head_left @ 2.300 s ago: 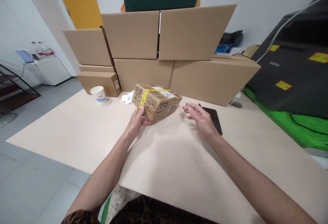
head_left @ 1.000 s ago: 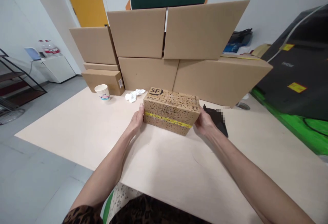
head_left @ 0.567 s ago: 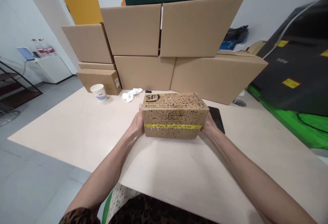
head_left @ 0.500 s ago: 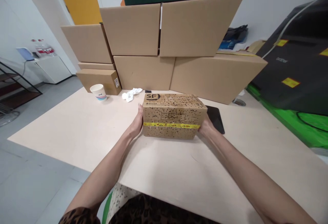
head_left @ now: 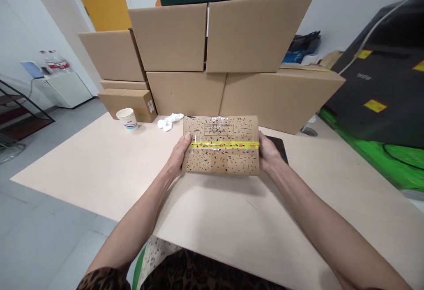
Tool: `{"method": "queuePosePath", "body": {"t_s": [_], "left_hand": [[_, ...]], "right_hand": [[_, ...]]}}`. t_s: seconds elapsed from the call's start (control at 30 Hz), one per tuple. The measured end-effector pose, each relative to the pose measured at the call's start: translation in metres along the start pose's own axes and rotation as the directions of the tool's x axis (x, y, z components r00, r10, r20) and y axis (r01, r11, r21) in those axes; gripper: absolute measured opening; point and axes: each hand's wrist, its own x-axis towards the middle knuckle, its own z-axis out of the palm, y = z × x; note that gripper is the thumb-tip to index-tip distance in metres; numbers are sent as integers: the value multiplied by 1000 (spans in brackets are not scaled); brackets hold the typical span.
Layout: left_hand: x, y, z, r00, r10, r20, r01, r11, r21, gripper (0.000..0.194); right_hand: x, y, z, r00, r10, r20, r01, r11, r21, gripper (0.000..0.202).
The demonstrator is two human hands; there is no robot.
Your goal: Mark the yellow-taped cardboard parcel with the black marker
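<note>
A brown cardboard box (head_left: 220, 159) with black specks and a strip of yellow tape is held between both hands, its taped face turned toward me. My left hand (head_left: 179, 154) grips the left end, thumb on the near face. On the opposite end, my right hand (head_left: 267, 152) presses with its fingers mostly hidden behind the box. A shadow lies under the box on the pale table (head_left: 99, 162). Partly behind my right hand is a flat black object (head_left: 280, 146), lying on the table.
Large cardboard boxes (head_left: 185, 93) are stacked along the table's back. At the back left stand a paper cup (head_left: 127, 119) and a smaller carton (head_left: 129, 104). Crumpled white tissue (head_left: 170, 122) lies near them. A big black case (head_left: 377, 82) stands at the right.
The box has been tipped so its printed SF top no longer shows and its taped side faces me more squarely. Both hands have turned with it.
</note>
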Motion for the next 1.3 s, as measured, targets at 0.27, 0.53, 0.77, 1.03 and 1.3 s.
{"method": "queuePosePath", "body": {"t_s": [0.27,0.53,0.77,1.03,1.3], "left_hand": [[2,8,-2,997,-69,-41,68,997,-31,75],[1,7,-7,990,-103,-98,117,981,155,76],[-5,14,-1,996,-80,46,62,951,301,73],[-4,13,-6,999,15,30,-22,966,256,93],[3,17,-11,918,370,-142,-335,917,218,71]], "right_hand": [[-9,-14,4,999,7,-42,-7,1000,-2,63],[-7,-12,5,1000,16,10,-15,999,-36,68],[-10,-16,5,993,61,-98,-70,992,-100,57],[-21,-32,5,996,2,-87,-16,987,-159,64],[-33,-36,19,988,-152,-39,145,980,-137,44]]}}
